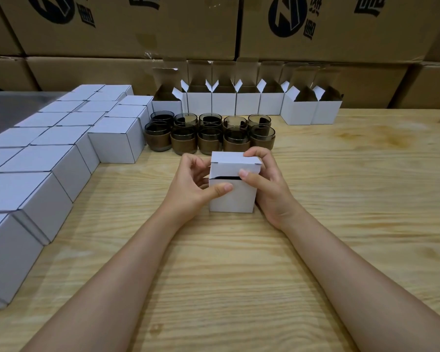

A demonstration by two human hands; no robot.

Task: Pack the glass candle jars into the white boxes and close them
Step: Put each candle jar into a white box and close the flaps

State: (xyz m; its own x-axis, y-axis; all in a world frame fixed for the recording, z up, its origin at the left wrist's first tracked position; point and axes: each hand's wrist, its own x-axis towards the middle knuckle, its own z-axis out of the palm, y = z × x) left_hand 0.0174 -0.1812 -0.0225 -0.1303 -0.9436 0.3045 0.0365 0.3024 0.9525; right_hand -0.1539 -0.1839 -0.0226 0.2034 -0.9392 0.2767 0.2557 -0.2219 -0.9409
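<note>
gripping a white box (231, 196) — left hand (191, 184) curled round its side, right hand (262, 179) pinching the half-shut lid (235, 158) — on the table (341, 199).

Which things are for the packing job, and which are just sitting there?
For the job: the white box held by the left hand and right hand, the candle jars, the open boxes, the closed boxes.
Just there: the brown cartons, the wooden table.

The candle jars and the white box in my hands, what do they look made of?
The candle jars: smoky tinted glass, see-through with glossy rims; the brown band round each base could be wood or cork. The white box: thin matte cardboard, judging by its crisp folds and tucked flap.
</note>
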